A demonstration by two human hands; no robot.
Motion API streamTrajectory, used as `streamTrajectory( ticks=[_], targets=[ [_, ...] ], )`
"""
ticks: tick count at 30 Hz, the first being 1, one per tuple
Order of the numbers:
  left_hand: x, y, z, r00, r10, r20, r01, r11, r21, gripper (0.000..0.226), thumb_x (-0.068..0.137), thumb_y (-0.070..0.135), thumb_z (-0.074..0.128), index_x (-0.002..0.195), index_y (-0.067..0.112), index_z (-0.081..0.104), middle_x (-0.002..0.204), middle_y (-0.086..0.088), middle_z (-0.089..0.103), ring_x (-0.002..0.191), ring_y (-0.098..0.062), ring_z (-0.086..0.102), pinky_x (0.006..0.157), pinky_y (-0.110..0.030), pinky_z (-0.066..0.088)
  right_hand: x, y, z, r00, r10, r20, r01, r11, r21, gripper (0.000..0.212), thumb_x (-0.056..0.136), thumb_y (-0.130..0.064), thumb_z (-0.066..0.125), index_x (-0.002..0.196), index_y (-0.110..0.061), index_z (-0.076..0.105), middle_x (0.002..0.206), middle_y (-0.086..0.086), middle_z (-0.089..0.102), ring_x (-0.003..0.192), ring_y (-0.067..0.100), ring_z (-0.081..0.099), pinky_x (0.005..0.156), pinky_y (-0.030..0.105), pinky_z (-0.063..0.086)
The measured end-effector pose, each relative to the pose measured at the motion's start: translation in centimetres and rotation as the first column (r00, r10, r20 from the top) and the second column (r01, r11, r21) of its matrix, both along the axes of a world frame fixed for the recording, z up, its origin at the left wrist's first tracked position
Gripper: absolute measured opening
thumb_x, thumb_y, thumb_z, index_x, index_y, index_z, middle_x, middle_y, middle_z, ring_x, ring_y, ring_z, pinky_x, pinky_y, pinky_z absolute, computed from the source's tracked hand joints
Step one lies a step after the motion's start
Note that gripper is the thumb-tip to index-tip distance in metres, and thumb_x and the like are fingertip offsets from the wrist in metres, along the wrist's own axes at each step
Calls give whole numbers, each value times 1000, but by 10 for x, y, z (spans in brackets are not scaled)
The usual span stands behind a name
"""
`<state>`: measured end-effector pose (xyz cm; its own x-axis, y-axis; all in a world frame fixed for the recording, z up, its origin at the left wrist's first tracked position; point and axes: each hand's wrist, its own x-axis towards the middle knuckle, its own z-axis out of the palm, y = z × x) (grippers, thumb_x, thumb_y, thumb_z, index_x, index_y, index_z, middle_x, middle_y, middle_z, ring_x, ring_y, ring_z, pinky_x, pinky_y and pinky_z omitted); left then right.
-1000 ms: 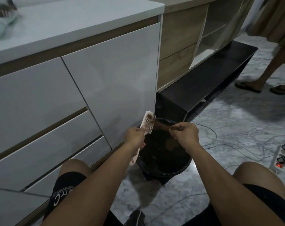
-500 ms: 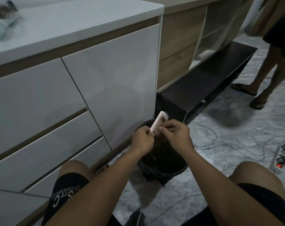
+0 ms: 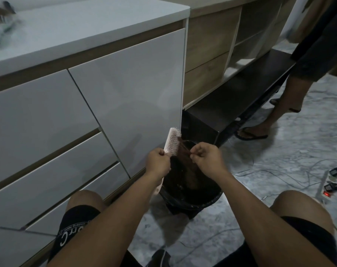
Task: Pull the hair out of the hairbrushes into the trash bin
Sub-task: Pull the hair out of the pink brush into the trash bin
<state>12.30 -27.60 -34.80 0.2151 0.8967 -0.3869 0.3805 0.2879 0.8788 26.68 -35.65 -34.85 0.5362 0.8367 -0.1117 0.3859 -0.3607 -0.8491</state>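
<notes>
Head view: a seated person works over a black trash bin between the knees.
Left hand: grips the pink hairbrush upright above the bin.
Right hand: pinches brown hair stretched from the bristles.
Around: white cabinet, dark bench, power strip, a passer-by's leg.
Floor: marble-patterned tile.

Blurred object on countertop; hairbrush handle mostly hidden

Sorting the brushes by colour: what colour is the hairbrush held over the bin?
Pale pink plastic hairbrush with light bristles, seen in the head view.
</notes>
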Motion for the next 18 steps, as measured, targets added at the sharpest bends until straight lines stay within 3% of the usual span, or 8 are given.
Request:
streamTrajectory(
  ticks=[4, 7, 12, 18],
  targets=[
    [0, 1, -1, 998, -59, 4, 59, 998, 6, 14, 94, 15, 57, 88, 2, 60, 76, -13, 62, 47, -18, 52, 42, -25, 40, -5, 0, 1, 993, 4, -114, 1, 999, 39, 18, 84, -24, 72, 96, -27, 59, 92, -2, 69, 81, 14, 69, 74, 31, 57],
    [2, -1, 1, 994, -112, 11, 112, 994, 15, 14, 94, 16, 57, 88, 3, 59, 70, -12, 59, 45, -18, 51, 41, -24, 38, -10, -1, 0, 990, 3, -138, 5, 998, 61, 43, 70, -45, 80, 101, -27, 56, 99, -3, 72, 87, 14, 71, 76, 32, 57],
    [4, -4, 3, 975, -222, 27, 222, 975, -13, 12, 94, 18, 58, 86, 10, 60, 69, -8, 59, 47, -16, 52, 42, -25, 40, -12, -1, -4, 994, 38, -103, -35, 999, 33, 27, 77, -15, 80, 85, -26, 57, 78, -1, 71, 67, 12, 68, 65, 30, 55],
    [-1, 1, -1, 996, -92, 17, 93, 995, -34, 13, 93, 16, 60, 88, 5, 61, 70, -10, 60, 45, -17, 49, 38, -24, 37, -4, -2, -4, 999, 35, -22, -36, 997, -75, 20, 78, -13, 79, 69, -23, 64, 73, -1, 71, 69, 11, 68, 64, 26, 52]
  ],
)
